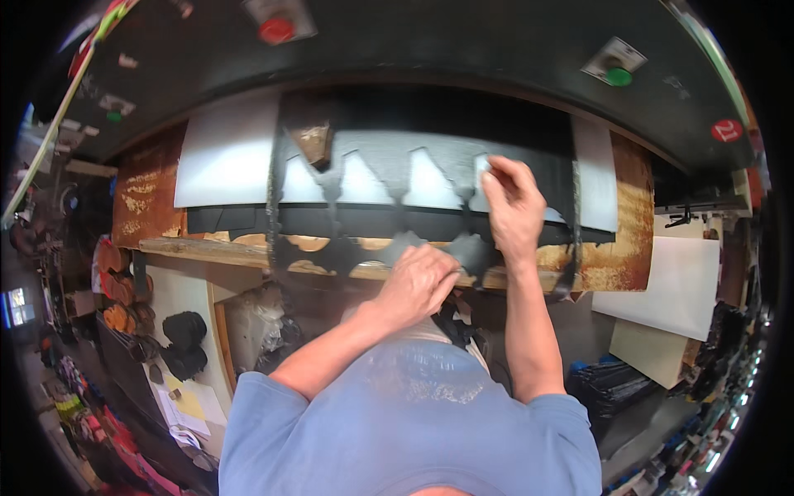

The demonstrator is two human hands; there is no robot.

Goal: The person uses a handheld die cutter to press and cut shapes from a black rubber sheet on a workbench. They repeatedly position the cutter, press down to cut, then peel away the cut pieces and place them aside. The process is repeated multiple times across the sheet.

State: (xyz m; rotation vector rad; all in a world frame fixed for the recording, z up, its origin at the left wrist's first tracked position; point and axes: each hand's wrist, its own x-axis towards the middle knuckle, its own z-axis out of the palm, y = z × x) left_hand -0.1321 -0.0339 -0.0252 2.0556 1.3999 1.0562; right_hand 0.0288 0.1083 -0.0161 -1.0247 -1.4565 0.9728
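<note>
A black sheet with a row of cut-out openings lies across the pale board, blurred, its near part hanging over the front edge. At that near part my left hand is closed on the sheet, fingers curled. Farther off and to the right, my right hand is over the rightmost opening, thumb and fingers drawn together. What they pinch, if anything, is too small to make out. A brown wedge-shaped block, perhaps a cutting die, rests on the sheet's left part, apart from both hands.
Beyond stands a dark machine beam with a red button and a green button. A wooden edge runs along the board's front. Stacked black pieces sit at left; a white sheet lies at right.
</note>
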